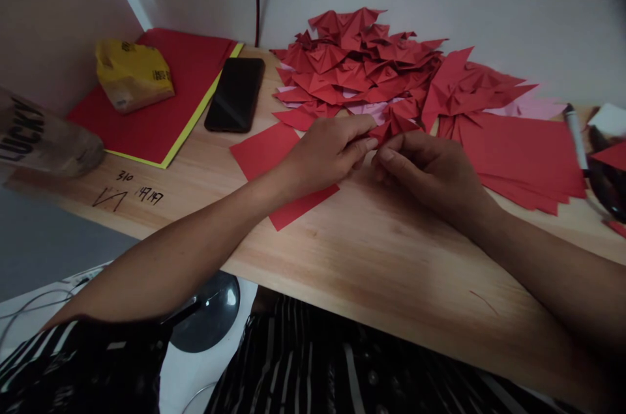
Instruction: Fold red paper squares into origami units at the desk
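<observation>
Between my two hands is a small folded red paper piece (394,125), pointed at its corners. My left hand (328,148) grips its left side with thumb and fingers closed. On its right side, my right hand (424,163) pinches the paper, some fingertips hidden behind it. Beneath my left wrist lies a flat red paper sheet (306,208), partly covered by the forearm. Just behind my hands rises a heap of folded red paper pieces (359,65), with bits of pink paper showing among them.
At the right lie a stack of red sheets (525,153) and a marker pen (576,137). To the left are a black phone (235,94), large red sheets (195,52), a yellow packet (134,75) and a clear LUCKY bag (44,137). A wall stands behind.
</observation>
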Available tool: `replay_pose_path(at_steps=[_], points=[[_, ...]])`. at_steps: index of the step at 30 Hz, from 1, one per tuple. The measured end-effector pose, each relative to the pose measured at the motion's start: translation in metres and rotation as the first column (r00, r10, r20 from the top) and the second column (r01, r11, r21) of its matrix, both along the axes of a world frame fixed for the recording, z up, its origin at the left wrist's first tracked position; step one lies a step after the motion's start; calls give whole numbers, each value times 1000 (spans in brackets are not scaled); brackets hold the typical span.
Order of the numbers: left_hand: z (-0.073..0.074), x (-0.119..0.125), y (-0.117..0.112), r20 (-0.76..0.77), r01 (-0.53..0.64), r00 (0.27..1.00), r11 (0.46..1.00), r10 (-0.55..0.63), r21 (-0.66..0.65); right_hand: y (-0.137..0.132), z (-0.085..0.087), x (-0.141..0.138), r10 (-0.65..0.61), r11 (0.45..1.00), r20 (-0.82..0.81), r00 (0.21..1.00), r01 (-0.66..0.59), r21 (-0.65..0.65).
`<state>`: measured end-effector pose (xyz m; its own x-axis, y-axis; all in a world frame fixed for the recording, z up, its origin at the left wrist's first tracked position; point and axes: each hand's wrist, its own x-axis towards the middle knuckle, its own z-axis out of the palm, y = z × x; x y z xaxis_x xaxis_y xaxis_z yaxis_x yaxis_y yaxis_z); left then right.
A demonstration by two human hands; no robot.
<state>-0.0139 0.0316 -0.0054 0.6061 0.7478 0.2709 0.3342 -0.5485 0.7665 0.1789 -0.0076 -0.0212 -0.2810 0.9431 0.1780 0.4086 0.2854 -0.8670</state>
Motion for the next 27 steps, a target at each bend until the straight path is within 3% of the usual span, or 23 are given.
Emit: replay_pose_path(at_steps=[8, 12, 18, 27], points=[[0, 2, -2, 116, 8, 993, 997, 1, -72, 0, 2, -2, -81, 997, 45, 996, 81, 9], [2, 1, -3, 78, 28, 997, 997, -22, -74, 1, 0, -1, -139, 990, 65, 988, 138, 20], [1, 1, -3, 32, 63, 998, 998, -62, -30, 3, -2, 1, -115, 993, 62, 991, 112, 48], [1, 1, -3, 14, 32, 999, 999, -32, 3, 3, -1, 2, -56, 998, -24, 998, 55, -40]])
